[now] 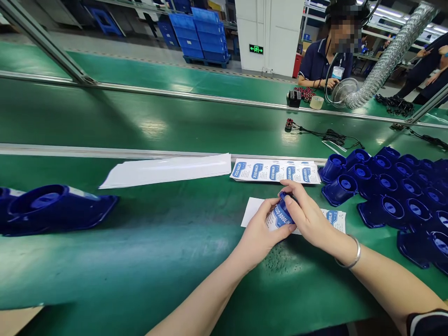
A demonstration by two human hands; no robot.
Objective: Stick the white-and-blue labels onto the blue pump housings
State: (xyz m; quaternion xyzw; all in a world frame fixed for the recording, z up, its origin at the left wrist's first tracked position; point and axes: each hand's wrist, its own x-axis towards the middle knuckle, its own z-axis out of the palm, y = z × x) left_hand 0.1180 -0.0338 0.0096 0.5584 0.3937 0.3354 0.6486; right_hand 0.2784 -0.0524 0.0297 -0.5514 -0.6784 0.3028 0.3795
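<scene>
My left hand and my right hand are both closed around one small blue plastic part that carries a white and blue label, held just above the green table. My right thumb and fingers press on the label at the part's top. A partly used sticker sheet lies under my hands. A full sheet of blue and white labels lies a little farther away.
Several blue plastic cups crowd the table at right. A larger blue housing rests at left, white backing sheets behind it. Beyond the metal rail lie cables; a co-worker sits across by a silver duct.
</scene>
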